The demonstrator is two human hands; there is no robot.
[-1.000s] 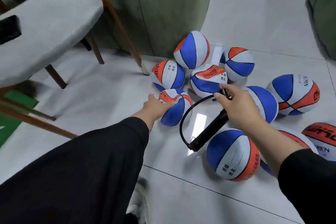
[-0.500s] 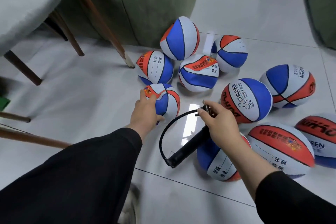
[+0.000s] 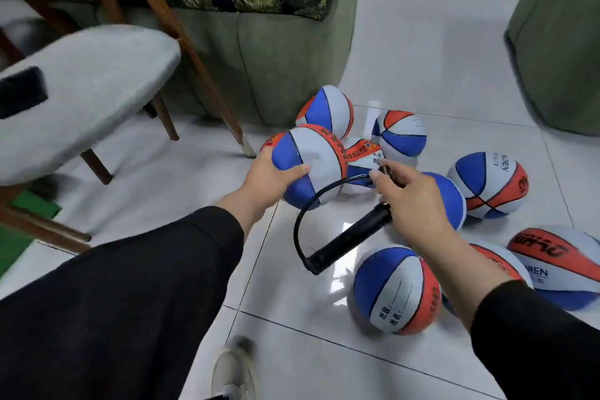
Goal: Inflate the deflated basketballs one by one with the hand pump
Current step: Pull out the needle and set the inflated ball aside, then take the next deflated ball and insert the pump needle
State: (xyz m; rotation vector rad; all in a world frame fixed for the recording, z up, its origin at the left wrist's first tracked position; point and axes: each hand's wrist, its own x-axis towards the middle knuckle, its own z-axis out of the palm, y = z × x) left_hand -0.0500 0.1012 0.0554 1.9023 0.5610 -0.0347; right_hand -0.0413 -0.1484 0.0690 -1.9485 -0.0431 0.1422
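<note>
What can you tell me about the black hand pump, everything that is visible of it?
The hand pump is a slim black cylinder, plastic by its look, held tilted above the tiled floor. The right hand grips its upper end, which hides the handle. From the lower end a thin black hose curves up in a loop to the fingers of that hand, which pinch its tip. The needle is too small to make out. The pump touches no ball; the left hand holds a basketball beside the hose.

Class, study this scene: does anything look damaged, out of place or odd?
Yes. The ball gripped by the left hand looks soft and dented. The chair leg by the sofa has a worn, pale tip.
</note>
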